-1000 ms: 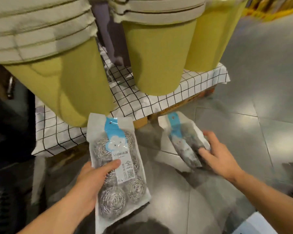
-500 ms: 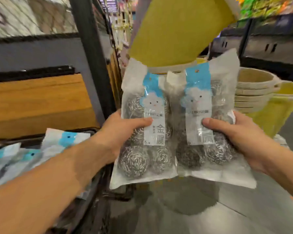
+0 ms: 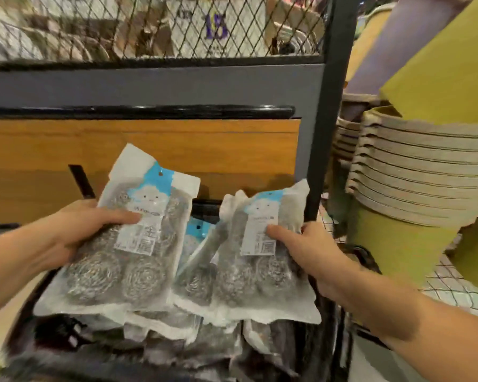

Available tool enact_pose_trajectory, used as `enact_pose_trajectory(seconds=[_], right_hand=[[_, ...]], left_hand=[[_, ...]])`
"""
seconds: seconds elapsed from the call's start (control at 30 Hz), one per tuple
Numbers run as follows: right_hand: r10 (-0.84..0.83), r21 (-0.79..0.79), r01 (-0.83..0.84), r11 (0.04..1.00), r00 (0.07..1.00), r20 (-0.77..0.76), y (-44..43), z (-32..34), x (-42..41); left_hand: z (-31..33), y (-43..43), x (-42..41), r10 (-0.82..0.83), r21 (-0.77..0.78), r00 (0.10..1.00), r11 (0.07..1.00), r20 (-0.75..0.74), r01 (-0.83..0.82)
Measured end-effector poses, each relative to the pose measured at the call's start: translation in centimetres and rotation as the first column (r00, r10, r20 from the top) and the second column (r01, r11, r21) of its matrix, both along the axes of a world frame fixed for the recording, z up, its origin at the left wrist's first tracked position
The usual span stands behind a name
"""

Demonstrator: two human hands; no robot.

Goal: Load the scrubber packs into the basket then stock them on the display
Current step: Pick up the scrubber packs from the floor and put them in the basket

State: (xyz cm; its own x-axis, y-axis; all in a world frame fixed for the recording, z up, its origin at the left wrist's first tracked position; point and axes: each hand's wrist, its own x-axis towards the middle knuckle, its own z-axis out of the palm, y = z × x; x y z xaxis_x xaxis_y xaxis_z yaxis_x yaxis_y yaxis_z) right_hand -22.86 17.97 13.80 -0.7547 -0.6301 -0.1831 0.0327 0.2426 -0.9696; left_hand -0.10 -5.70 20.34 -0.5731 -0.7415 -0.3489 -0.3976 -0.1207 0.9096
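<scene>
My left hand (image 3: 75, 232) grips a clear pack of steel scrubbers (image 3: 116, 257) with a blue-and-white label, thumb across its front. My right hand (image 3: 307, 252) grips a second, similar scrubber pack (image 3: 260, 266), thumb on its label. Both packs hang low over a black basket (image 3: 340, 321) that holds several more scrubber packs (image 3: 193, 277); the two held packs cover most of the pile.
A dark shelf unit with a black upright post (image 3: 329, 111), a wooden panel (image 3: 149, 150) and a wire mesh back (image 3: 149, 26) stands right behind the basket. Stacked yellow-green bins (image 3: 414, 194) sit on a checked cloth (image 3: 453, 285) at the right.
Both hands have carried their packs from chest height down to the basket. The view has swung left and down, from the bins toward the shelf unit and basket.
</scene>
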Motion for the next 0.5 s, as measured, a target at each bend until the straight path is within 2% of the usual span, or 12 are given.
enact_pose_trajectory(seconds=[0.07,0.13,0.2,0.27,0.3,0.33,0.43,0.5], right_hand=[[0.017,0.126,-0.008,0.992,0.998,-0.067,0.0,-1.7,0.2],[0.077,0.312,-0.007,0.95,0.974,-0.213,0.0,-2.6,0.1],[0.163,0.503,0.031,0.864,0.927,-0.337,-0.1,-2.9,0.3],[0.247,0.594,0.093,0.799,0.85,-0.466,-0.1,-2.8,0.9],[0.29,0.612,0.106,0.783,0.81,-0.51,-0.1,-2.8,1.1],[0.333,0.63,0.104,0.77,0.776,-0.536,0.1,-2.7,1.3],[0.439,0.682,0.084,0.727,0.706,-0.555,0.7,-3.0,1.1],[0.469,0.696,0.108,0.71,0.665,-0.581,1.3,-3.4,1.1]], left_hand=[[-2.0,-1.2,0.3,-0.037,0.027,0.997,0.999,0.064,0.036],[-3.6,-1.2,-0.3,-0.072,-0.038,0.987,0.996,0.145,0.078],[-5.0,-1.5,-1.4,-0.033,-0.268,0.961,0.957,0.276,0.11],[-5.8,-1.8,-2.2,0.014,-0.509,0.925,0.838,0.379,0.196],[-6.1,-1.9,-2.5,-0.002,-0.558,0.917,0.793,0.4,0.245],[-6.2,-1.8,-2.6,-0.018,-0.563,0.916,0.784,0.402,0.262],[-6.8,-1.1,-2.9,-0.049,-0.449,0.944,0.871,0.326,0.2],[-7.2,-0.7,-3.4,-0.069,-0.464,0.939,0.856,0.336,0.229]])
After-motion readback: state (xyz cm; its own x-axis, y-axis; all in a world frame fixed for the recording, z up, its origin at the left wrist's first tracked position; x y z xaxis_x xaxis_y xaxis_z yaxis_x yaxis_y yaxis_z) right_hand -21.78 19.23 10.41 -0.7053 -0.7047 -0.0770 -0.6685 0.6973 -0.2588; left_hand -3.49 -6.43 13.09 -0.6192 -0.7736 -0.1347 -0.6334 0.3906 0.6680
